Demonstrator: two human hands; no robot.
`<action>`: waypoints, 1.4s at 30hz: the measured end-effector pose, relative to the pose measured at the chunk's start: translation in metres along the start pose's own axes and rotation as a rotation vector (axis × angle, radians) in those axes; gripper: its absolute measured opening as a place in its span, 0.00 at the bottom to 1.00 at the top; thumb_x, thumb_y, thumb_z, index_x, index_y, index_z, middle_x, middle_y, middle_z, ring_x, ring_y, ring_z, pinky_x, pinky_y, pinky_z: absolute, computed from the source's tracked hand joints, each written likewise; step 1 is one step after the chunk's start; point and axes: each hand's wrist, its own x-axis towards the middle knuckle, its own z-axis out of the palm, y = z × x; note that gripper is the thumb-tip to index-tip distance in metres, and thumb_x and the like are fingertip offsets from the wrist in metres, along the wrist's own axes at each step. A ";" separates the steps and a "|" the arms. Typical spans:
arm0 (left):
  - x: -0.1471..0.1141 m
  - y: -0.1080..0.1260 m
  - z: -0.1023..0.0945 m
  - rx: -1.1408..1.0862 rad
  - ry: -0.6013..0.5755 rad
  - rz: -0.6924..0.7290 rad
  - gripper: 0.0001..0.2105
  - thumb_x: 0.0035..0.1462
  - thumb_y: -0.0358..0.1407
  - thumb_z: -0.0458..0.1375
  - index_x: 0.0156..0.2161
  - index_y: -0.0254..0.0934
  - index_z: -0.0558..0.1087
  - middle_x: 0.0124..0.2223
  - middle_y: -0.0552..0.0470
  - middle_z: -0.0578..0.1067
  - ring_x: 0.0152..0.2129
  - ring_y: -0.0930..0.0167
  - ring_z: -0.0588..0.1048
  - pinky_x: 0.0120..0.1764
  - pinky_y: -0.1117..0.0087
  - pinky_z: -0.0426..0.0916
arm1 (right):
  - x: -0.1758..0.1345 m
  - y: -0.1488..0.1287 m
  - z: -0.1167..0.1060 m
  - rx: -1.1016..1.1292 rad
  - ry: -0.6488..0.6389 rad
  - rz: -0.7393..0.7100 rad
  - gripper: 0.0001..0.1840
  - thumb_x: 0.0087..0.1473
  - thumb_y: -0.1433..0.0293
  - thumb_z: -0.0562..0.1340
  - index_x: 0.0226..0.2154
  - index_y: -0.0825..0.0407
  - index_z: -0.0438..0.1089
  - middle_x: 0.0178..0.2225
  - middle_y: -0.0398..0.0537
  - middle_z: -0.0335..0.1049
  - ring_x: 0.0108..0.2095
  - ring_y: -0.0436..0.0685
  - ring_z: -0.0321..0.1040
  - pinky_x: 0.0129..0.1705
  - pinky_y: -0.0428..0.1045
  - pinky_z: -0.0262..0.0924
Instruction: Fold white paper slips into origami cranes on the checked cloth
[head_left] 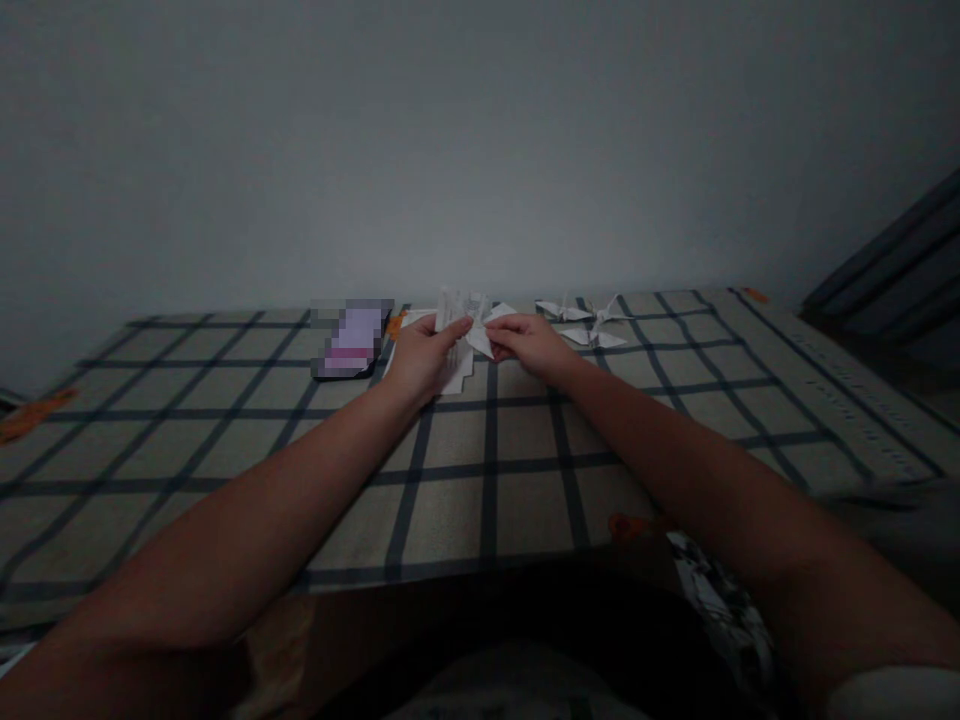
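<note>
Both hands meet over the far part of the table, pinching a white folded paper crane (480, 338) between them. My left hand (424, 352) grips its left side with the thumb on top. My right hand (527, 343) has thumb and fingertips closed on its right side. Beneath and beside my left hand lies a stack of white paper sheets (453, 383), partly hidden by the hand. Finished-looking paper cranes (600, 318) lie in a small group to the right of my right hand. The fine folds of the held paper are too dim to make out.
A phone (352, 342) with a lit, blurred screen lies left of the paper. The checked tablecloth (450, 490) covers the table, which meets a plain wall (480, 150) at the back. Dark striped fabric (892, 250) hangs at the far right.
</note>
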 end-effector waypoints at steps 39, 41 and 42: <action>-0.008 0.015 -0.001 0.190 -0.090 0.248 0.27 0.51 0.58 0.62 0.48 0.40 0.79 0.51 0.46 0.78 0.49 0.61 0.74 0.44 0.67 0.69 | -0.009 -0.009 -0.005 -0.219 0.060 -0.350 0.14 0.54 0.60 0.65 0.38 0.53 0.71 0.29 0.45 0.73 0.30 0.52 0.71 0.34 0.48 0.65; -0.004 0.014 0.000 0.021 -0.094 0.129 0.34 0.54 0.65 0.53 0.51 0.39 0.77 0.53 0.44 0.77 0.49 0.60 0.75 0.42 0.66 0.70 | -0.010 -0.010 -0.009 -0.328 0.129 -0.427 0.11 0.54 0.65 0.64 0.39 0.52 0.72 0.35 0.48 0.75 0.35 0.54 0.72 0.38 0.50 0.66; -0.003 0.013 0.000 -0.045 -0.119 0.043 0.36 0.54 0.67 0.50 0.50 0.38 0.77 0.51 0.42 0.77 0.48 0.59 0.75 0.40 0.66 0.71 | -0.010 -0.011 -0.011 -0.406 0.148 -0.459 0.10 0.53 0.67 0.64 0.40 0.52 0.73 0.37 0.49 0.76 0.37 0.55 0.72 0.39 0.50 0.66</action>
